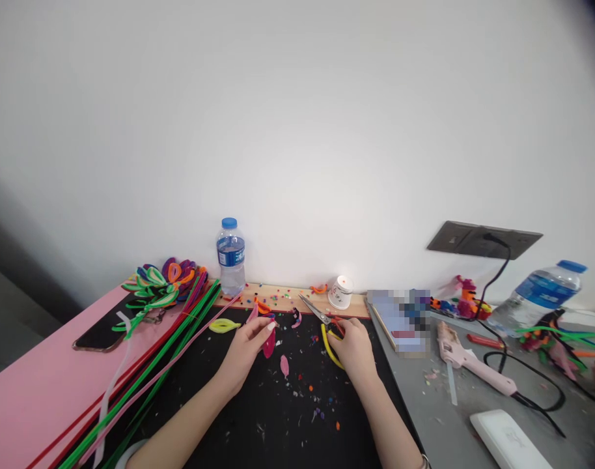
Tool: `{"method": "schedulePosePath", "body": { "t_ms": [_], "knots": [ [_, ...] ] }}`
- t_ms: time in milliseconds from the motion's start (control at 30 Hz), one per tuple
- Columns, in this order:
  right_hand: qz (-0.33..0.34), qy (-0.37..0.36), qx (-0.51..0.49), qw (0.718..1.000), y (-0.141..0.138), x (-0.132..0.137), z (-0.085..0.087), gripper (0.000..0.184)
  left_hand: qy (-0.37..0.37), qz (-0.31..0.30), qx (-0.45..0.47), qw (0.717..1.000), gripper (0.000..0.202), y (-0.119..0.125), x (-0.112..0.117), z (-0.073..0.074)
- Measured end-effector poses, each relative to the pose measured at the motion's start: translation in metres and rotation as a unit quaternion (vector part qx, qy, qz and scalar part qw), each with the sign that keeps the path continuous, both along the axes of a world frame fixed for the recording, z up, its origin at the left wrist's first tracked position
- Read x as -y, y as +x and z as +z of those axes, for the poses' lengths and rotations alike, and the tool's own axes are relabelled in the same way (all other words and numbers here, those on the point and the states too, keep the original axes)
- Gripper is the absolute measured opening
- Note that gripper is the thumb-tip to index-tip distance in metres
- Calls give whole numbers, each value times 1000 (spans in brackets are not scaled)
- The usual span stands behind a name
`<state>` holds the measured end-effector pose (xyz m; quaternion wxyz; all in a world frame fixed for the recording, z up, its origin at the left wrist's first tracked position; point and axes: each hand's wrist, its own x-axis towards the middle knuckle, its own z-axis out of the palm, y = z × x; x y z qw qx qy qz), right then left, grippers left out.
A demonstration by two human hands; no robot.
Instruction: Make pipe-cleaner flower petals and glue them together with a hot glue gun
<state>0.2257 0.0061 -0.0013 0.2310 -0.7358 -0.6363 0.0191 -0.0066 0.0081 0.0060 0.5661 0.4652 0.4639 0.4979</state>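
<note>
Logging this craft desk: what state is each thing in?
Left bottle: upright, capped.
Right bottle: capped.
Scissors: blades shut, in right hand.
Pink petal: pinched by left hand.
Glue gun: lying flat, cord attached.
Phone: screen dark.
Plug: in socket.

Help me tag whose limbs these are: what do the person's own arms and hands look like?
Both forearms are bare, with no sleeves in view. The left hand and right hand wear no gloves; the left hand's nails look pale. A thin band shows at the right wrist, cut by the frame edge.
</note>
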Motion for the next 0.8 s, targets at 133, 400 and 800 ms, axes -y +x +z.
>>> {"method": "schedulePosePath", "body": {
  "t_ms": [133,400,800],
  "knots": [
    [23,20,-7,1000,0,-1,-4,20,-23,-52,63,996,26,4,4,2],
    [84,68,-46,993,-4,3,5,20,-86,-49,154,983,24,3,3,-5],
    [243,12,-342,908,-58,22,3,21,-47,-111,38,992,26,11,9,-2]
  ]
}}
